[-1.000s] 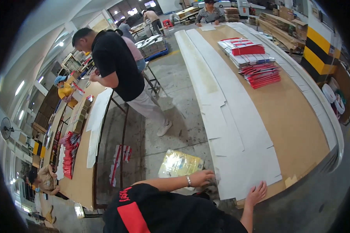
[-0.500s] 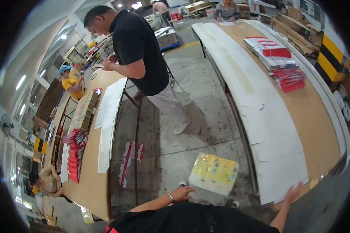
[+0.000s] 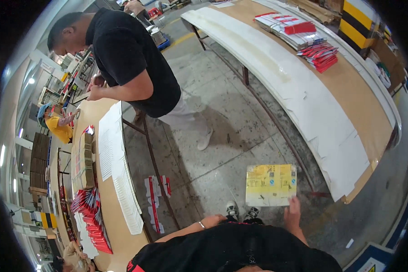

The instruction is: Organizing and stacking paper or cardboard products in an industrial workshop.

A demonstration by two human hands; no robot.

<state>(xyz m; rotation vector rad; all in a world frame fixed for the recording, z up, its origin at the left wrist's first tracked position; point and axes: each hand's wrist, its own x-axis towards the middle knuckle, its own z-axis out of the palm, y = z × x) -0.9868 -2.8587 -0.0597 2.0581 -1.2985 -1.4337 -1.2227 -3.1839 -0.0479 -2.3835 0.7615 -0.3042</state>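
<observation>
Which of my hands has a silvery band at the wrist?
Your left hand wears the band; your right hand, nearer the yellow sheet, shows none.

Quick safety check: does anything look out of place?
Yes: a yellow panel lies on the floor near the shoes, where feet might catch it. Red-and-white pieces also lie there, beside the left table, possibly dropped.

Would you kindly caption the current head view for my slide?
Left hand near the black shirt, right hand open, seen before a yellow sheet on the floor between two tables.
</observation>
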